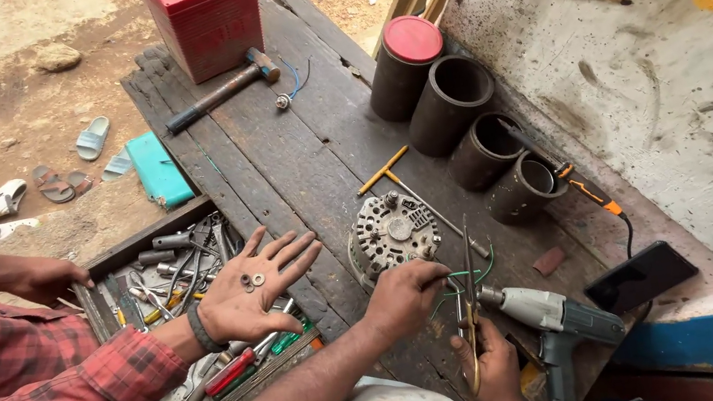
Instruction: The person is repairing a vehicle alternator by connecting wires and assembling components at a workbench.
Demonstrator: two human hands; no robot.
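Closest to me, my right hand (496,369) was clamped round a pair of thin pliers (469,307), tips pointing up toward the alternator (392,231), which I'll use as the landmark. My left hand (405,296) sat just below the alternator, fingers pinched on a green wire (471,274) that looped toward the pliers, probably held taut so the pliers could bite it. Right of my hands, a grey drill (551,313) lay on its side on the bench (275,166), and past it a dark phone (640,277) near the bench edge.

Left of the alternator, another person in a red plaid sleeve (33,385) held a hand (254,279) out flat, palm up, fingers spread, looked like a little tray for me. I counted three small washers (252,281) on that palm, though they were tiny so don't quote me. Under it, an open tool drawer (189,284) full of screwdrivers and spanners.

Just above the alternator lay one yellow T-handle wrench (391,176). Up and right of it, four dark cylinders (455,99) lined up along the wall, one with a red cap (413,39). Farther up: one hammer (220,90), then one red battery (203,15) at the far end.
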